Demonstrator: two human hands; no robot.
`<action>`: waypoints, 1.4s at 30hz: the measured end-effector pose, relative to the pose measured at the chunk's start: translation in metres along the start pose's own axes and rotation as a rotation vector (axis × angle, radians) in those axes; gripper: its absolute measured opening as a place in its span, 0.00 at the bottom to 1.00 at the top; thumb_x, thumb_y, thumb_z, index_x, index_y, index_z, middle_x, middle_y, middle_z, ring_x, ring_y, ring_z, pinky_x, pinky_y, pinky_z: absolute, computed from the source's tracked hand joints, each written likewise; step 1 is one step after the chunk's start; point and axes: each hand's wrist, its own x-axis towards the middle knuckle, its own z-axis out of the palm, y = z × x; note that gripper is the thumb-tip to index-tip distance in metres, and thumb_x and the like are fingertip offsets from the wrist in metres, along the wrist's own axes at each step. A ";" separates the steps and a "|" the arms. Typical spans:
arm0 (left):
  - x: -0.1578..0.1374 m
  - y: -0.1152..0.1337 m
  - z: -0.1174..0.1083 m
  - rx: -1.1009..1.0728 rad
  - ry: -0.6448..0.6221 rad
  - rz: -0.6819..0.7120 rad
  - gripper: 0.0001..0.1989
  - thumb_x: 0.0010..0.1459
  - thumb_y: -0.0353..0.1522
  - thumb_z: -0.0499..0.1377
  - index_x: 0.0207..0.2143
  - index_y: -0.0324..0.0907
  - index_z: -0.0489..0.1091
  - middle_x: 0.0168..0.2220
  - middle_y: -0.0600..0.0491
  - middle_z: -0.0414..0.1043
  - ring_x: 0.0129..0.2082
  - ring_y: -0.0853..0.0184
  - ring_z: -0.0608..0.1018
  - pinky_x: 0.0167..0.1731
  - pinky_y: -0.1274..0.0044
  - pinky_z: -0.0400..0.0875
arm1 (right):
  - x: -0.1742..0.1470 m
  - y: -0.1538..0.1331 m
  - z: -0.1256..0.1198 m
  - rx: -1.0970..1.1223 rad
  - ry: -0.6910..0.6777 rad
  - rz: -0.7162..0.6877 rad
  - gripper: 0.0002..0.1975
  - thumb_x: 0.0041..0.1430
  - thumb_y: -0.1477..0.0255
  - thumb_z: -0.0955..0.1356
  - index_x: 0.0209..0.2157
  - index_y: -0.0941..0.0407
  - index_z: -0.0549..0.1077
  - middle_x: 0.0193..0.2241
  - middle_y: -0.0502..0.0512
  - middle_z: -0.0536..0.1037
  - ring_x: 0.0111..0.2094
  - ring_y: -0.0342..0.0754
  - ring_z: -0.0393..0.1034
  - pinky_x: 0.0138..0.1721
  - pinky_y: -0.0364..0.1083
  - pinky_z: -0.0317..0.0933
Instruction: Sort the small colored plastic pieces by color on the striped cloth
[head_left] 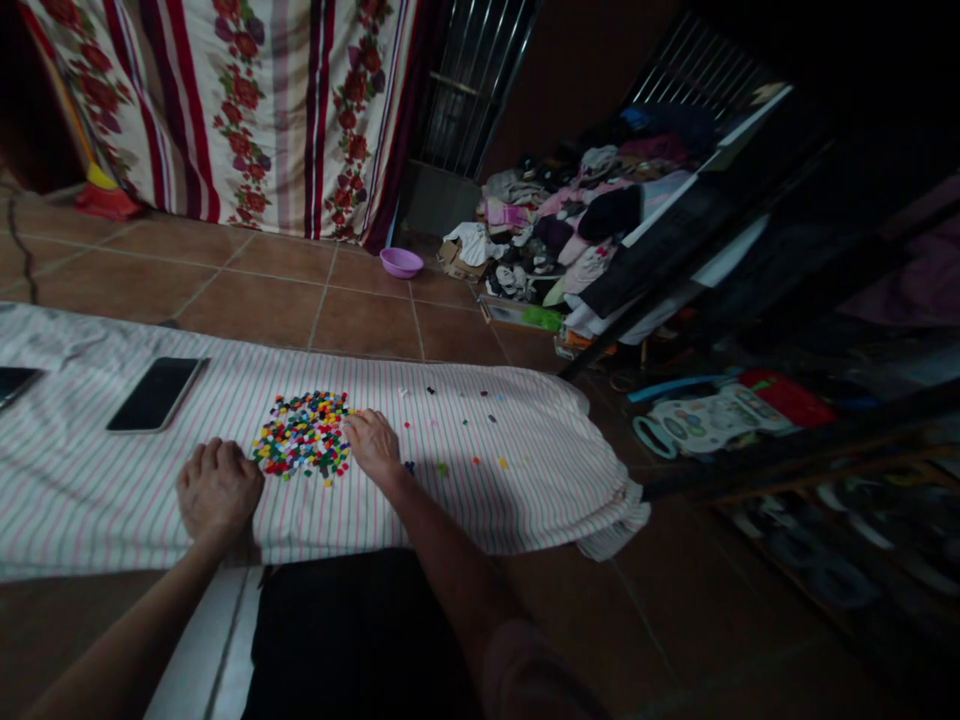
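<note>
Tiles of reddish brown make up the floor (274, 308), and a striped curtain (289, 130) with red flowers hangs down to it at the far side. Nearer, a long bench (540, 500) lies under a pale cloth with thin pink and grey stripes. A big heap of clothes (570, 225) spreads beyond its right end, with a light-coloured toy panel (716, 415) nearer on the right and a purple basin (401, 263) on the tiles left of the heap. On the cloth, between the two hands, is a pile of small coloured pieces (304, 435), red, yellow, green, white, blue and black mixed. A dark-screened phone (155, 395) lies to the left of it. The left hand (217, 485) rests on the cloth at the pile's near left edge, its fingers bent; whether they grip anything I can't make out. The right hand (373, 440) is at the pile's right edge, fingers curled towards it, their grip too blurred to judge. Smallest are the sorted-out bits right of that hand: green (442, 468), yellow (502, 462), orange (475, 461) and black ones (430, 390), set well apart.
</note>
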 end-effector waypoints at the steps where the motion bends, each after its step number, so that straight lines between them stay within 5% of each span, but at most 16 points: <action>1: 0.000 0.000 0.000 -0.002 0.001 0.006 0.19 0.55 0.30 0.49 0.47 0.33 0.70 0.54 0.34 0.69 0.59 0.49 0.67 0.55 0.58 0.61 | 0.000 0.005 -0.002 0.000 0.011 0.016 0.13 0.69 0.67 0.61 0.48 0.51 0.75 0.44 0.54 0.76 0.47 0.47 0.66 0.50 0.45 0.59; 16: 0.001 0.006 -0.008 0.047 -0.064 0.002 0.18 0.60 0.33 0.45 0.44 0.34 0.69 0.53 0.34 0.69 0.58 0.49 0.67 0.53 0.60 0.62 | -0.015 0.139 -0.046 0.067 0.324 0.387 0.14 0.60 0.78 0.62 0.43 0.56 0.76 0.39 0.56 0.78 0.40 0.45 0.72 0.43 0.41 0.62; 27: 0.002 0.007 -0.003 0.145 -0.052 -0.008 0.19 0.60 0.36 0.41 0.42 0.38 0.68 0.53 0.39 0.69 0.56 0.52 0.69 0.53 0.61 0.64 | -0.026 0.257 -0.096 -0.057 0.349 0.702 0.17 0.58 0.77 0.61 0.44 0.57 0.78 0.39 0.58 0.81 0.40 0.47 0.73 0.43 0.42 0.60; 42: 0.005 -0.004 0.008 0.140 -0.082 -0.029 0.23 0.59 0.38 0.40 0.45 0.39 0.68 0.56 0.38 0.68 0.58 0.50 0.69 0.55 0.59 0.64 | -0.001 0.302 -0.085 -0.185 0.199 0.727 0.16 0.59 0.79 0.63 0.46 0.59 0.78 0.40 0.62 0.78 0.41 0.48 0.72 0.42 0.42 0.61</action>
